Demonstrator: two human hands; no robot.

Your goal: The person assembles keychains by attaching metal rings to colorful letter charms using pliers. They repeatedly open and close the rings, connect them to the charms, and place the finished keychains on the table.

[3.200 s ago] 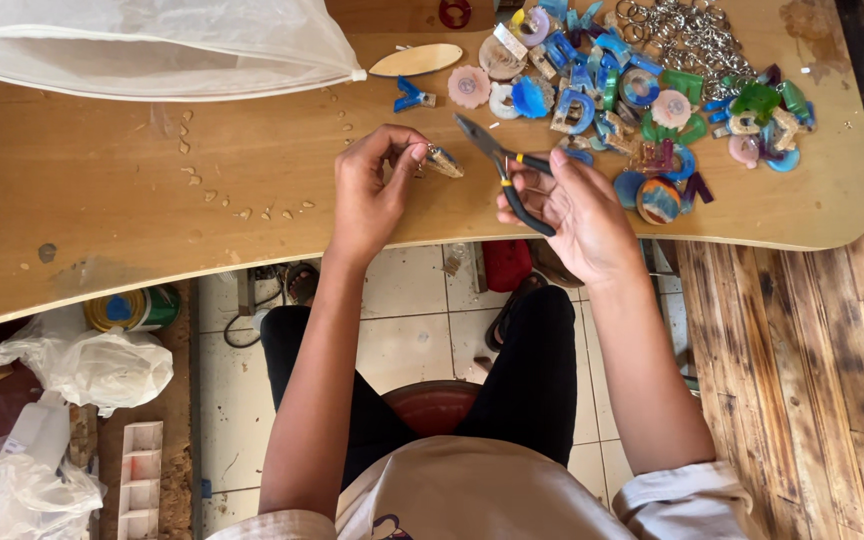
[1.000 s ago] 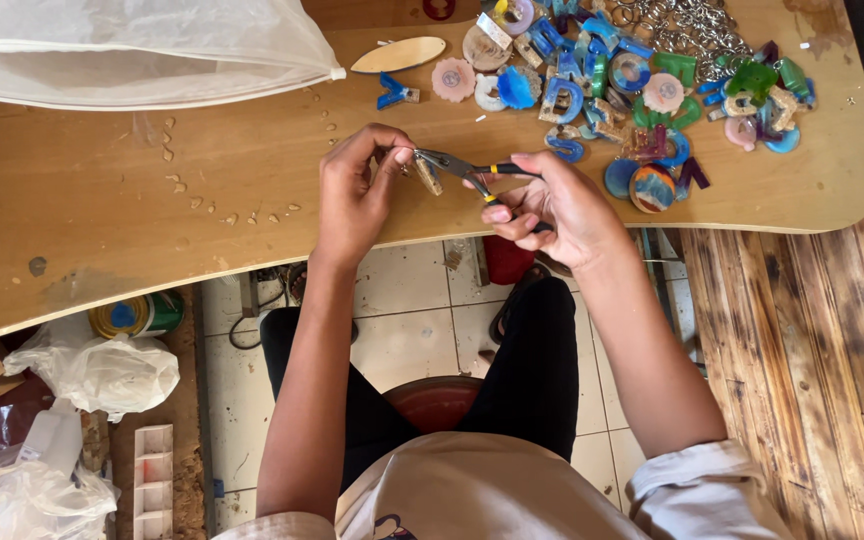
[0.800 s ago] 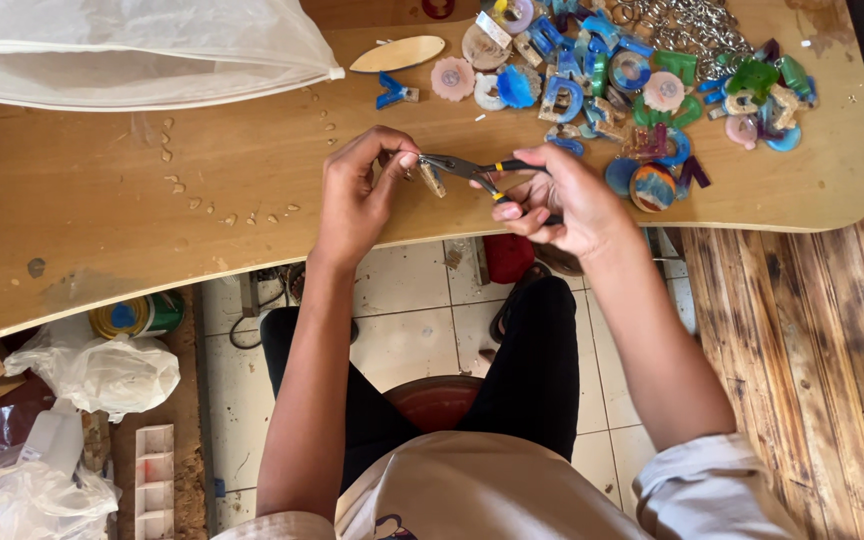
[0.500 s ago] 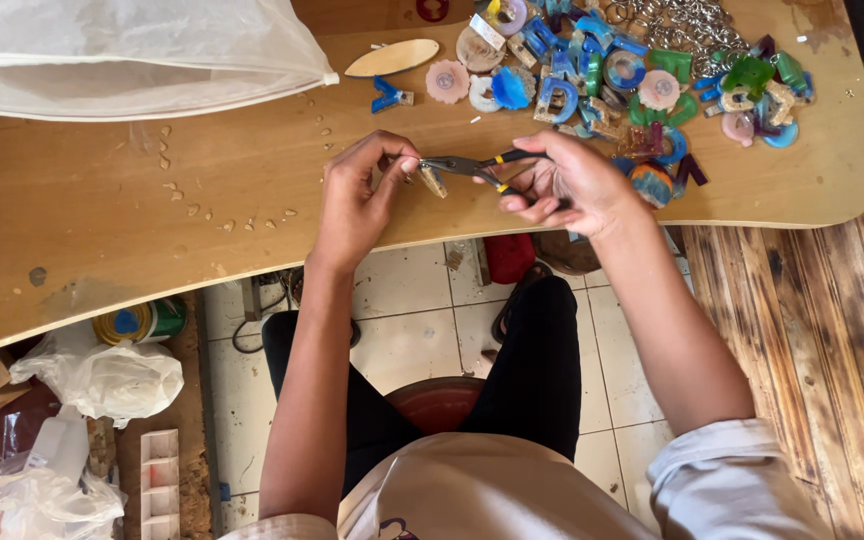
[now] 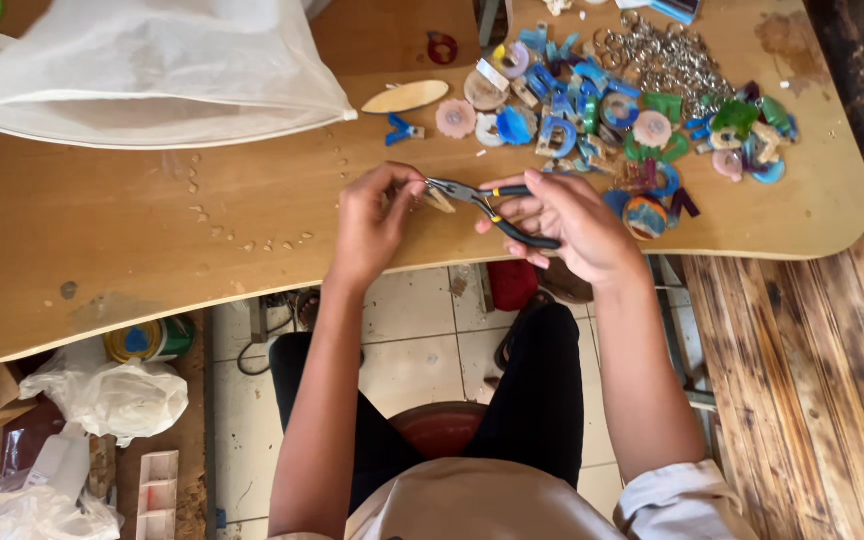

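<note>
Holding: my left hand point(image 5: 372, 215) pinches a small pale piece point(image 5: 441, 201) above the bench point(image 5: 152, 260) near edge.
Right hand point(image 5: 572, 215): closed round pliers point(image 5: 487, 205), tips at the piece.
Technique: steady piece, squeeze gently, I judge.

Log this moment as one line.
left hand: pinches small pale charm | right hand: grips black-handled pliers, tips at charm | colourful resin charm pile on wooden table

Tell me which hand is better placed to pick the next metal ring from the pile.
Probably the left hand: it pinches only a small pale piece, while the right hand grips black-handled pliers, though the silver metal ring pile lies on the right.
</note>
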